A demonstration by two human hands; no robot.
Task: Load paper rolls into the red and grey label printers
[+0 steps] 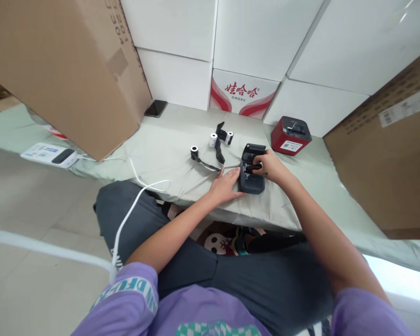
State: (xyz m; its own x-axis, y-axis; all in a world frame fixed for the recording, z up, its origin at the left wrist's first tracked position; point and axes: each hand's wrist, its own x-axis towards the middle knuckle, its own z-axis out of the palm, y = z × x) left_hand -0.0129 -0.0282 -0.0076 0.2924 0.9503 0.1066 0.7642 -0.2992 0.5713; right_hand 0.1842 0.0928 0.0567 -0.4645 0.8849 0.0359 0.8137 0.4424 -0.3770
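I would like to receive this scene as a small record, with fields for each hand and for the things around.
Left hand: left hand against the near left side of the black device
Right hand: right hand, fingers reaching into it; grip unclear
Lid: raised
Left of device: three small white rolls with dark strips
Behind, right: red box
Far left: phone, beside cardboard box
Surface: pale green cloth

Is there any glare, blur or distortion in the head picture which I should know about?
Head view: small glare streaks on the white boxes, upper right; wide-angle stretch makes the cartons lean at both sides; nearest cable soft; light mostly diffuse; right hand's fingertips hard to read against the black case.
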